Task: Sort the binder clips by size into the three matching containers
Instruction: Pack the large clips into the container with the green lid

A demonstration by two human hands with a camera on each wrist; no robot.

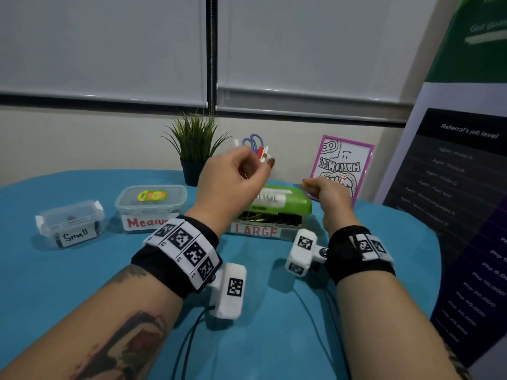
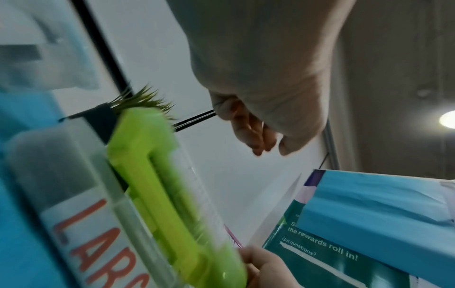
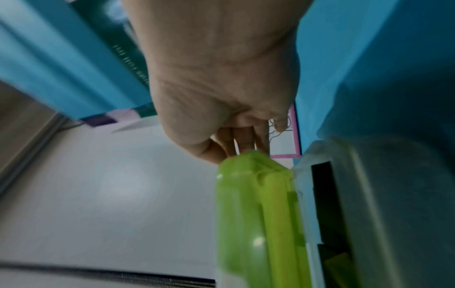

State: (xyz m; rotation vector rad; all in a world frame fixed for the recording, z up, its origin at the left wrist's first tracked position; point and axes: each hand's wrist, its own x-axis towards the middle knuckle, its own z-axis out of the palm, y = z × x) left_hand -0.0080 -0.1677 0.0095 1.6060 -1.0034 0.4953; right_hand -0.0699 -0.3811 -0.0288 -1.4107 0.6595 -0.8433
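Right now my left hand hovers above the Large container, fingers loosely curled, holding nothing I can see. My right hand sits at its green lid's right end, fingers fairly straight. Left of it stand the Medium container, then the Small container, on the blue surface.

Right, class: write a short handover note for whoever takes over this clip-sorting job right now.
Left hand: raised over the table, fingers loosely curled, holding nothing visible.
Right hand: fingers straight at the right end of the green lid.
The clear "LARGE" box holds clips, its lid on but not flat.
The clear "Medium" tub and small clear "Small" box are lidded.
No loose clips in view.
Left: press the green lid shut.
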